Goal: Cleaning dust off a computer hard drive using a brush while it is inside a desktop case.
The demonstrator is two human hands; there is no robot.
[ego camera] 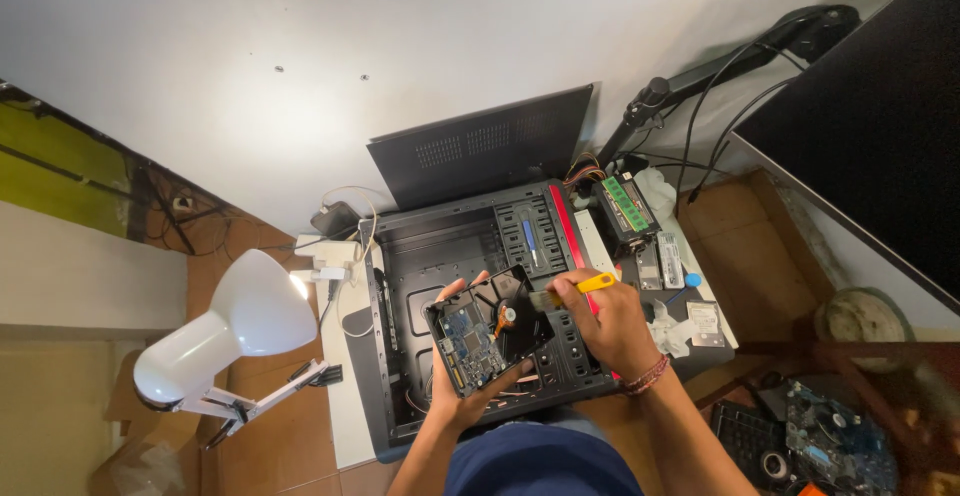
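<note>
My left hand has its fingers wrapped around a hard drive, holding it above the open computer case. My right hand pinches a yellow brush, touching the drive.

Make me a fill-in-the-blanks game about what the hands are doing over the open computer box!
1. The left hand holds a black hard drive with a ____ circuit board facing up.
2. The right hand holds a small brush with a ____ handle.
3. Both hands are above an open black metal computer ____.
4. Beside the case stands a ____ desk lamp.

Missing words: blue; yellow; case; white
</note>
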